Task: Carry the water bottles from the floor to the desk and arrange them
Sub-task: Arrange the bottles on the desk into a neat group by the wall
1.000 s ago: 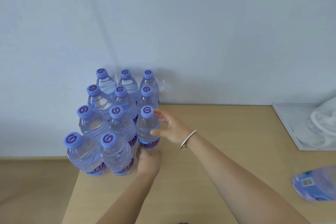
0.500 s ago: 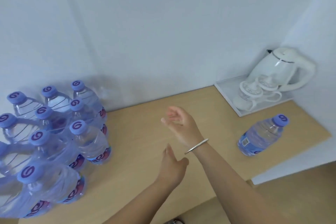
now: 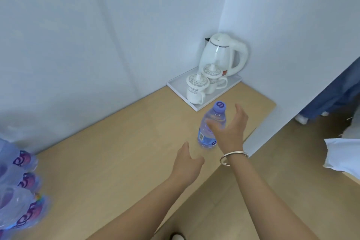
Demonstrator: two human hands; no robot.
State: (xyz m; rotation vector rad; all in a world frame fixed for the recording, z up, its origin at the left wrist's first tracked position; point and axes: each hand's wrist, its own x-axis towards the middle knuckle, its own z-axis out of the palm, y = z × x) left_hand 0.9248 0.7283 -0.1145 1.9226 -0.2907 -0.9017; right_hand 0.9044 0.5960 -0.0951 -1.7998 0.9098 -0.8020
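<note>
Pale blue-white walls meet in a corner behind a light wood desk [image 3: 120, 154], w/ wood floor showing past its right end. One water bottle [image 3: 209, 122] stands upright near the desk's right end, purple cap up, blue label low on the body. Right hand [image 3: 228, 130] is up against it on the near/right side, fingers spread & lightly curved, thumb across the front of the bottle; can't tell if skin actually touches plastic, no closed grip visible. A silver bangle [image 3: 232, 157] sits on that wrist. Left hand [image 3: 187, 161] hovers lower & to the left, fingers relaxed and apart, holding nothing, just short of the bottle's base.

Just behind the bottle, in the corner: a white tray [image 3: 176, 87] carrying a white kettle [image 3: 224, 54] and two lidded white mugs [image 3: 195, 88], the front mug close to the bottle cap. Far left edge of the desk: a blurry cluster of more bottles [image 3: 21, 191], purple-lettered labels showing, well apart from the lone one. At the right edge, off the desk, something white [image 3: 342, 156] and blue fabric [image 3: 331, 99], both partly cut off.
</note>
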